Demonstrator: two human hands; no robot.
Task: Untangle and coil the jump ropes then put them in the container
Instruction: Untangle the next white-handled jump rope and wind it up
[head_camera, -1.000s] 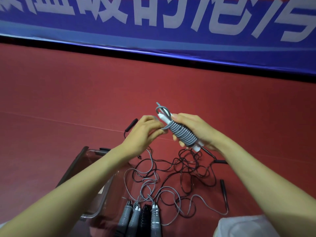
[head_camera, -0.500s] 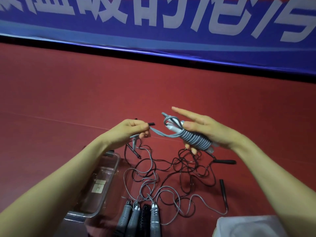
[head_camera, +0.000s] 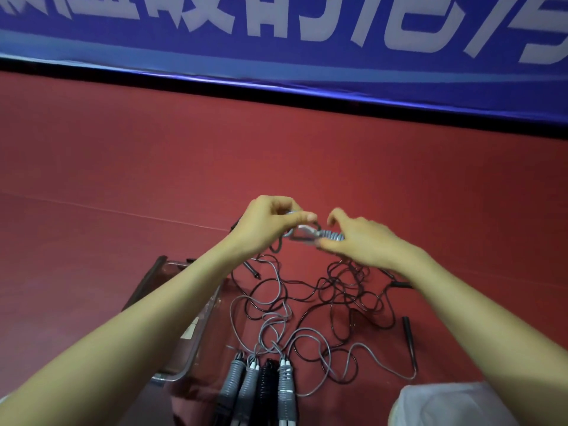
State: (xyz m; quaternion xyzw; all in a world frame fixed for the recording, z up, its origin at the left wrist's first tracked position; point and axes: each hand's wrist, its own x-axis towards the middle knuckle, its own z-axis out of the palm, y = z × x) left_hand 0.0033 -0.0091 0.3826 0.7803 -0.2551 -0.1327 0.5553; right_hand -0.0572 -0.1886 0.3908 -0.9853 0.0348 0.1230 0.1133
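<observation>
Here, both hands meet above a red floor: the left hand point(head_camera: 270, 222) pinches the loose end of a grey rope, and the right hand point(head_camera: 362, 241) grips its wound bundle point(head_camera: 329, 234). If the end slips, the coil could unwind. Below lies a tangle point(head_camera: 325, 302) of grey and black ropes. Four finished coils point(head_camera: 261, 382) lie beside one clear container point(head_camera: 196, 339).

Red floor point(head_camera: 153, 167) ahead lies open — tangled ropes point(head_camera: 322, 302) clutter below.

Single head-worn wide-angle view, looking forward and down, close over the red floor point(head_camera: 153, 167), banner point(head_camera: 338, 56) beyond
</observation>
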